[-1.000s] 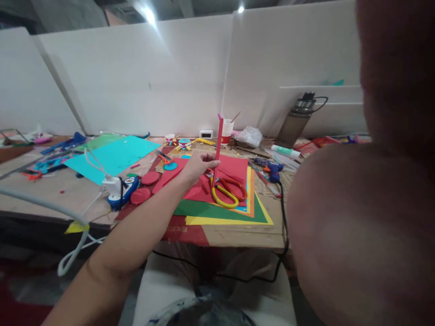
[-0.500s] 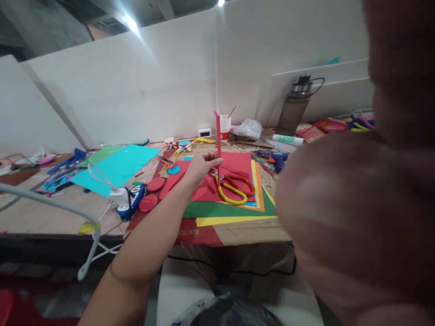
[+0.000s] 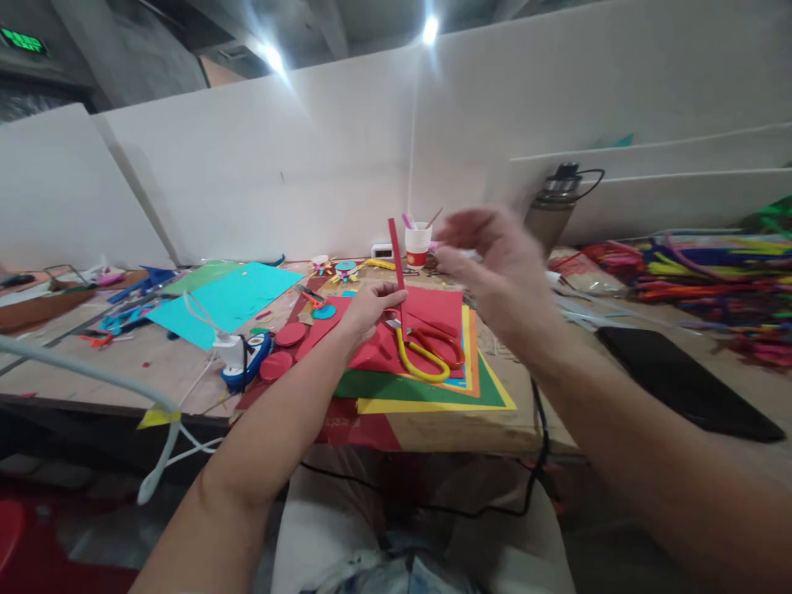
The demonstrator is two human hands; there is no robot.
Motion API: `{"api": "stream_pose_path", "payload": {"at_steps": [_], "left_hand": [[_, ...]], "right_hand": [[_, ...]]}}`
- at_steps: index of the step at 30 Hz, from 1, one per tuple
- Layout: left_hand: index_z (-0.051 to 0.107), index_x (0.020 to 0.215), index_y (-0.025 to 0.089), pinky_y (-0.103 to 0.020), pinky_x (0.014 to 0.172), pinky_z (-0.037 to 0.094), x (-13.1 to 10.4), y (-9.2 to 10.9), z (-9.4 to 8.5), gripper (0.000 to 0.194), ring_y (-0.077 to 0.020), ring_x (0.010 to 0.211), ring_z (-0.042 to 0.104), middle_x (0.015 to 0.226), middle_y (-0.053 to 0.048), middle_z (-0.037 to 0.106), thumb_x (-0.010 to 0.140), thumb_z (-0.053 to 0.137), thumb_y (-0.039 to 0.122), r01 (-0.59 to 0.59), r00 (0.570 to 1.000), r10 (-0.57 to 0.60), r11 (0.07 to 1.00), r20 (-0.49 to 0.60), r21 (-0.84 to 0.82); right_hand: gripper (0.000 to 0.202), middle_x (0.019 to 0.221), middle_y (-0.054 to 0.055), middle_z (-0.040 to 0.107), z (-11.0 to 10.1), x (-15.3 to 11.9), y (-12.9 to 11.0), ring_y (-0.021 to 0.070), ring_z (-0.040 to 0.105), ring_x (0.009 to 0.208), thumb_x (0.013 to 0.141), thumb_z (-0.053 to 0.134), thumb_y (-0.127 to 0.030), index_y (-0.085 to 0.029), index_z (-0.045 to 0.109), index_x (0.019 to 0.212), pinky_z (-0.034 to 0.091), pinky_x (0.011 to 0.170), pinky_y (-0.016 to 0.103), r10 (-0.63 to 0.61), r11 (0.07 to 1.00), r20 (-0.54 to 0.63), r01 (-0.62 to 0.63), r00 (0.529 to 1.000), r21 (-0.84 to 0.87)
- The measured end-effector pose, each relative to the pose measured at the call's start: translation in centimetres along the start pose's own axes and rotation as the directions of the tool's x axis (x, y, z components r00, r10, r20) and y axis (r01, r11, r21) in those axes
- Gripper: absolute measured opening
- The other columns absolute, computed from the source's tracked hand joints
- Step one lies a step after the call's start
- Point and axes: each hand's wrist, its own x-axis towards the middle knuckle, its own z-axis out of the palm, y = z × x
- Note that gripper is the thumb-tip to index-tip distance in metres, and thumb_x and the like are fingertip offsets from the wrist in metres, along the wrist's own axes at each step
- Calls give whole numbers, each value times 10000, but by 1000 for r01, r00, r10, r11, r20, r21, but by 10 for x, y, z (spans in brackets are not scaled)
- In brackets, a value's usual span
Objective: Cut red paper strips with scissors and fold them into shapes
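A narrow red paper strip stands nearly upright, pinched between the thumb and fingers of my left hand. Below that hand lies a red paper sheet with cut red pieces on it. Scissors with one yellow and one red handle rest on the sheet, close to the strip's lower end. My right hand is raised in the air to the right of the strip, blurred by motion. Its thumb and fingers are apart, and nothing shows between them.
Orange, yellow and green paper lies under the red sheet. Red discs and a blue-and-white power strip are at left, near a turquoise sheet. Behind stand a paper cup and a bottle; a black phone lies right.
My right hand has moved away from close before the camera and out over the table. My left hand still holds the strip, which now leans slightly left. The view has shifted right.
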Motion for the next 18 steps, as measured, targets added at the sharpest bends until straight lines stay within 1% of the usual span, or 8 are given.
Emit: {"api": "stream_pose_path", "payload": {"at_steps": [2,3,6,7,9,11,14,18], "left_hand": [[660,760,143,-199,509,397,1,1,-1,266,-66,550,536,666,20,606,624,838,287,-1,1000,2,1000,17,-28],[660,758,142,-197,514,394,1,1,-1,288,-67,559,542,668,17,609,606,851,295,-2,1000,2,999,6,-44],[665,749,144,-184,507,371,2,3,0,335,-57,552,527,662,19,616,560,876,323,-20,1000,18,995,-21,-96],[666,738,145,-181,501,359,2,3,1,341,-52,541,511,651,23,612,549,880,331,-28,999,26,994,-19,-108],[670,717,145,-177,491,337,3,2,1,345,-43,522,478,619,34,590,535,885,343,-39,999,40,992,0,-119],[676,714,144,-178,482,322,3,2,1,356,-38,504,446,592,43,565,522,891,354,-40,999,43,991,20,-124],[681,737,142,-177,462,304,4,0,-1,387,-30,479,411,592,45,557,514,897,373,-18,999,24,990,40,-142],[674,738,138,-164,453,315,4,-2,-4,379,-27,477,420,574,48,533,535,898,367,17,995,0,986,100,-165]], "right_hand": [[253,906,39,632,6,4,32,179,612,840,790,686,-334,-204,608,993,534,825,385,125,992,50,-124,991,-35],[241,884,37,630,9,5,48,177,607,819,782,686,-352,-199,608,951,537,791,374,191,981,56,-188,980,-50],[287,873,34,638,16,-2,87,163,608,778,794,649,-448,-194,597,915,542,685,327,412,908,102,-418,906,43],[312,862,39,649,18,-6,94,158,613,774,803,633,-489,-190,608,889,543,681,314,458,875,170,-476,873,89],[358,849,47,666,19,-12,98,153,622,760,799,629,-538,-188,635,873,543,662,293,504,804,300,-567,810,179],[354,807,34,662,20,-16,95,137,612,709,760,683,-527,-187,650,852,523,608,257,519,759,373,-615,769,213],[306,727,-10,627,20,-17,89,96,562,615,675,774,-427,-182,645,808,468,536,209,542,740,387,-642,746,200],[266,703,-32,623,18,-16,87,74,529,577,638,786,-339,-176,660,806,440,523,196,548,733,383,-647,744,209]]}}
